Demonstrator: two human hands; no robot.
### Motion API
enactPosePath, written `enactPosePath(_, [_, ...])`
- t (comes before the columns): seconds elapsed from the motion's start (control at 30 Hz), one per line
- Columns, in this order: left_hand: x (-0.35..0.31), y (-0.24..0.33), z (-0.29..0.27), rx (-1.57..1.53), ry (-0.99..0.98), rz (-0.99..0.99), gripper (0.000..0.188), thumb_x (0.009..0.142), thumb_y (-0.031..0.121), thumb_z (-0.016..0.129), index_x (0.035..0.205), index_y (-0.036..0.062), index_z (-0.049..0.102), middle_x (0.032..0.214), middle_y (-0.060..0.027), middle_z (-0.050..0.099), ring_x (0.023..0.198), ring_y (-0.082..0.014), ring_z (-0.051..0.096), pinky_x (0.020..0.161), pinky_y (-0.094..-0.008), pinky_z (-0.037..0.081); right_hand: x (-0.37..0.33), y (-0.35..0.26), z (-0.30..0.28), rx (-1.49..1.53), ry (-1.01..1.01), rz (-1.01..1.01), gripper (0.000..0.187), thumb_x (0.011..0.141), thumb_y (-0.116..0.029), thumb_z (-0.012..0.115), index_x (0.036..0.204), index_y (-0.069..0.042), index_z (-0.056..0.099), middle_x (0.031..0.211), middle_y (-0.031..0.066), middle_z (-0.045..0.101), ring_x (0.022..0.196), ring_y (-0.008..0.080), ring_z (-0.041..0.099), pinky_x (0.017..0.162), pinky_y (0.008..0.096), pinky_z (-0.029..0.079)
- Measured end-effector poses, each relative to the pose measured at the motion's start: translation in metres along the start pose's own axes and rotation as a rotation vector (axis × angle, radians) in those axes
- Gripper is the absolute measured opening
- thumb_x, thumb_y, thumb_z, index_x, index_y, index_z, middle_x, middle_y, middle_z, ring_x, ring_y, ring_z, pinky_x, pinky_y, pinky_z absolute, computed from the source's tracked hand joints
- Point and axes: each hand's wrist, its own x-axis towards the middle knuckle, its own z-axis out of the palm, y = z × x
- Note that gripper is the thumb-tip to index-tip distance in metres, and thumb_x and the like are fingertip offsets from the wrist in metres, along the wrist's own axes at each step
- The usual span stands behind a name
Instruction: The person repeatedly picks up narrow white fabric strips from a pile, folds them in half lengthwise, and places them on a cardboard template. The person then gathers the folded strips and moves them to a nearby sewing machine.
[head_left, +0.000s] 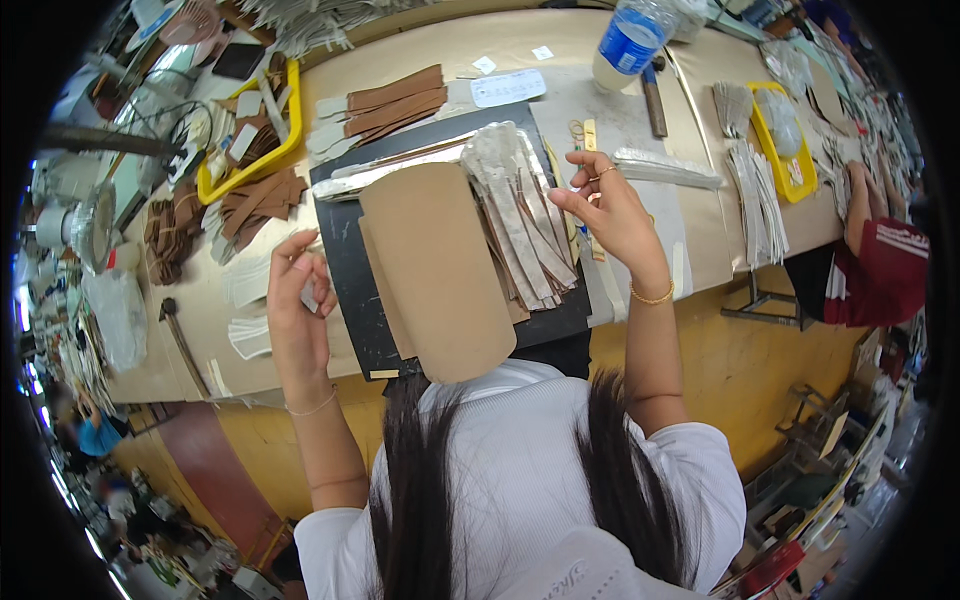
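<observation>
A black board (345,262) lies on the table in front of me. On it rests a brown card sheet (435,270) with a rounded near end, overlapping another brown piece beneath. To its right, a bundle of grey-white strips (520,225) with brown edges fans out. My left hand (300,290) hovers at the board's left edge, fingers loosely bent and apart, with nothing visible in them. Beyond the board's right edge my right hand (612,208) is raised, thumb and fingers apart, close to the strips and some small yellow-handled tools (590,135). It holds nothing that shows.
Brown strips (395,103) lie at the back, left of a water bottle (630,45). Hammers lie at right (654,100) and left (180,340). Yellow trays stand at left (292,105) and right (805,165). At far right sits another person in a red garment (885,270).
</observation>
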Motion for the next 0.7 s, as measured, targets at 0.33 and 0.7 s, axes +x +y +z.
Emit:
enactPosePath(0.33, [0.013,-0.032,0.013,0.329,0.100,0.051,0.023,0.091,0.023,0.063,0.105,0.0049,0.061,0.074,0.0043,0.051,0.047,0.0013,0.029,0.039,-0.0178,0.020,-0.003,-0.003,0.016,-0.149,-0.179,0.133,0.098,0.059,-0.060,0.080,0.118,0.014,0.052,0.096,0.0238,0.061,0.092,0.0309,0.062,0.081,0.0356,0.049])
enactPosePath(0.7, [0.002,-0.055,0.034,0.161,-0.035,0.175,0.046,0.092,0.022,0.061,0.129,0.0018,0.043,0.120,-0.0114,0.048,0.108,-0.0160,0.048,0.095,-0.0297,0.039,-0.023,-0.012,0.041,-0.333,-0.147,-0.095,0.107,0.060,-0.035,0.085,0.139,0.005,0.025,0.106,0.0303,0.053,0.099,0.0430,0.054,0.091,0.0420,0.044])
